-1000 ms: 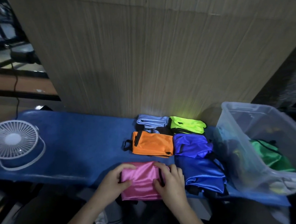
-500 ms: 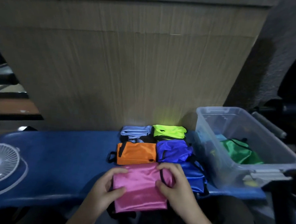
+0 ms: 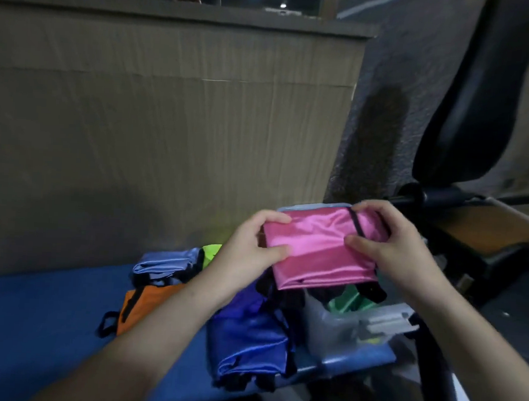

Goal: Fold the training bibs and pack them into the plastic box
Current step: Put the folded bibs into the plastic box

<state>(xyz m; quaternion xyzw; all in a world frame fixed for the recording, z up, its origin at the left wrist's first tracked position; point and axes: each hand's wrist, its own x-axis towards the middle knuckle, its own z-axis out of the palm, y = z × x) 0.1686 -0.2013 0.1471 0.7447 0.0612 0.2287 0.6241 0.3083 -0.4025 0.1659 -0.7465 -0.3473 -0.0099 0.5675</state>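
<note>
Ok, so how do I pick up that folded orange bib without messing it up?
Pinch the orange bib by its two short ends, coming from above with both hands. It lies flat on the blue table, so an even grip at both ends should keep the folds together. Avoid the black strap loop; pulling it would probably unfold it.

Folded pink bib (image 3: 319,250) between both hands, above plastic box (image 3: 342,326)

Folded bib (image 3: 319,250) between both hands, above plastic box (image 3: 336,325); other bibs (image 3: 248,339) left of box.
</note>
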